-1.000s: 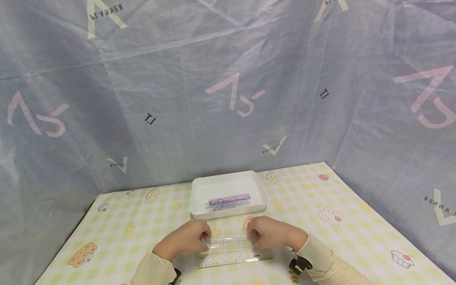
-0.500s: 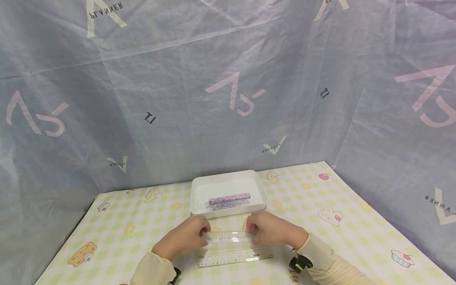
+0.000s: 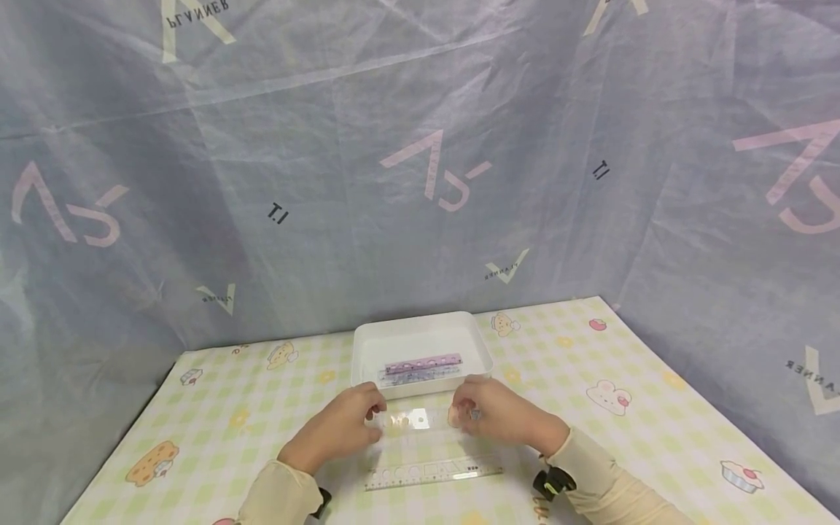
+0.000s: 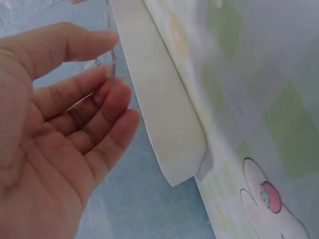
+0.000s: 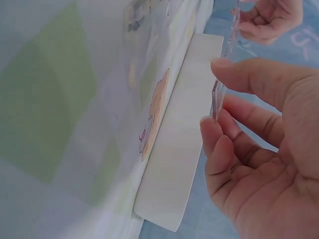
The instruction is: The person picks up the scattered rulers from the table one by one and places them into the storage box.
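Observation:
Between the two hands a clear plastic ruler (image 3: 420,419) is held up, just in front of the white tray. The left hand (image 3: 344,426) pinches its left end between thumb and fingers; in the left wrist view the ruler's thin edge (image 4: 113,62) shows at the fingertips. At the other end, the right hand (image 3: 499,414) pinches the ruler, whose edge (image 5: 218,94) sits between thumb and fingers in the right wrist view. A second clear ruler (image 3: 433,472) with cut-out shapes lies on the tablecloth nearer the person.
The white tray (image 3: 367,343) stands at the back of the table, near the grey fabric wall (image 3: 315,182). Inside it lie a purple ruler (image 3: 423,363) and a clear bluish ruler (image 3: 420,377). A green checked tablecloth (image 3: 216,437) covers the table.
Both hands have raised the clear ruler away from the one on the tablecloth and moved it forward, toward the tray. The other ruler stays where it was.

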A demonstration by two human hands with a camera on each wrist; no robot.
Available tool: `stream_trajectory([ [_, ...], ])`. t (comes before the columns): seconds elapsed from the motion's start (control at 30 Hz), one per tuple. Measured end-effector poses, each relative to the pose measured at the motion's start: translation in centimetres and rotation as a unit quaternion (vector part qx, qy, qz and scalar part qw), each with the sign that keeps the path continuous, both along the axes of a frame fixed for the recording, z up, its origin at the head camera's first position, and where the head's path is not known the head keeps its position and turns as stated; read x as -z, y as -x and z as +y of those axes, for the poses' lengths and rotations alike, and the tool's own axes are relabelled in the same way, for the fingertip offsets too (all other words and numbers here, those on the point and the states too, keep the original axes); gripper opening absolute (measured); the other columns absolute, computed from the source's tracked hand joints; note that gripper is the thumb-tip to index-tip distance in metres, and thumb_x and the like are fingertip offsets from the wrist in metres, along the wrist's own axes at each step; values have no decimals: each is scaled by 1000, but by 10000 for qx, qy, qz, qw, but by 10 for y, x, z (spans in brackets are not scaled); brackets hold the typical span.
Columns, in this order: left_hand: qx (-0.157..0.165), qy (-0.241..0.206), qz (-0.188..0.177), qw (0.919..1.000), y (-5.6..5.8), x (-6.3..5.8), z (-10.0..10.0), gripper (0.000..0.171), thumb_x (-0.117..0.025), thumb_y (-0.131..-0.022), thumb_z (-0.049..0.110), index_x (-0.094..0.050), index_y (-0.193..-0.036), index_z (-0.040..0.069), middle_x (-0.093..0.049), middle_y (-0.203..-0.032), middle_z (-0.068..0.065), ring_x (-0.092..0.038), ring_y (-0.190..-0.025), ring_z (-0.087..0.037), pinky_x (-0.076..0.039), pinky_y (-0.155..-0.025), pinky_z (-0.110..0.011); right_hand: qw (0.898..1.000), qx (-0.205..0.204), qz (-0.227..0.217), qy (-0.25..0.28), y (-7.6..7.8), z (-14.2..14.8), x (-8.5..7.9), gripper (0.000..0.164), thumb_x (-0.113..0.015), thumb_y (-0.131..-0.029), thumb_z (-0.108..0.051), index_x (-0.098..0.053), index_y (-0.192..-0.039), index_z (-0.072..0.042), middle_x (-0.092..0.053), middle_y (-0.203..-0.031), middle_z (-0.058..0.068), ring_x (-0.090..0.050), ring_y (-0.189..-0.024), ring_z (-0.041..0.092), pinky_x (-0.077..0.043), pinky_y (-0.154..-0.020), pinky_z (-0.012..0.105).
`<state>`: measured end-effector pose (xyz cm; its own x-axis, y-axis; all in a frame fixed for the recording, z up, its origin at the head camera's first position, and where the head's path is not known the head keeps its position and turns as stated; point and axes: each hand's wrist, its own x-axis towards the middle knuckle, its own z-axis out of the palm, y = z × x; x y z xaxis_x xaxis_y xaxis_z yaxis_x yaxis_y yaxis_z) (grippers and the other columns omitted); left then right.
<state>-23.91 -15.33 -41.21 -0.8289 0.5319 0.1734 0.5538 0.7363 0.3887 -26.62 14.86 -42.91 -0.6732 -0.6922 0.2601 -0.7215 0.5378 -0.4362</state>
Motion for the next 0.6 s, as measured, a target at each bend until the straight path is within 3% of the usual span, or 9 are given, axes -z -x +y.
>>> stream_trajectory([
  [0.2, -129, -130, 189, 9997, 2, 0, -1, 23, -72, -83, 8, -69, -106, 6, -56, -97, 4, -54, -84, -15, -49, -70, -28, 9997, 229, -9, 39, 6, 0, -4, 18, -76, -88, -17, -70, -104, -10, -64, -101, -1, -60, -95, 15, -53, -82, 32],
  [0.4, -426, -343, 341, 9979, 3, -7, 2, 25, -72, -86, 8, -70, -111, 9, -59, -106, 3, -56, -90, -14, -52, -72, -28, 9967, 444, 676, 49, 12, 1, -9, 25, -79, -84, -10, -70, -108, -7, -66, -103, 0, -61, -95, 13, -54, -83, 34],
  [0.6, -536, -392, 384, 9971, 11, -17, 4, 27, -71, -89, 6, -69, -116, 7, -60, -112, 1, -56, -93, -12, -52, -72, -27, 9934, 550, 1004, -51, 22, -1, -18, 28, -80, -83, -11, -71, -109, -7, -65, -104, 0, -62, -95, 16, -55, -83, 34],
])
